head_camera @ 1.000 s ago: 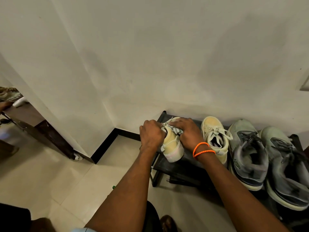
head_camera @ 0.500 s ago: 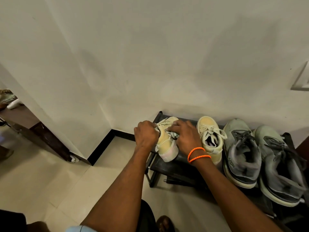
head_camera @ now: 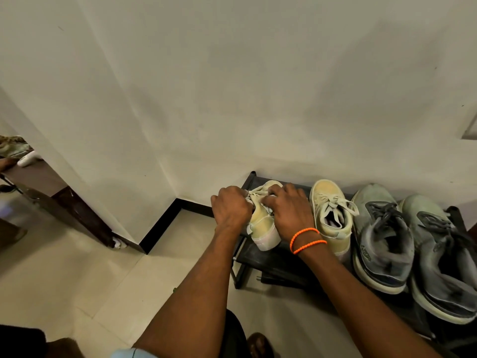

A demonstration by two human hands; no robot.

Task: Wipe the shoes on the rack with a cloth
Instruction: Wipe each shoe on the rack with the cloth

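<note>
The left hand (head_camera: pixel 232 206) is curled in a grip on the side of a pale yellow sneaker (head_camera: pixel 262 223) at the left end of the black shoe rack (head_camera: pixel 273 259). The right hand (head_camera: pixel 290 211) lies over the sneaker's top with fingers bent, pressing a cloth (head_camera: pixel 268 209) of which only a scrap shows. 2 orange bands (head_camera: pixel 305 240) circle the right wrist. A matching yellow sneaker (head_camera: pixel 331 215) stands just beside, then 2 grey sneakers (head_camera: pixel 384 244) further right. The rack stands against a white wall (head_camera: pixel 232 86).
</note>
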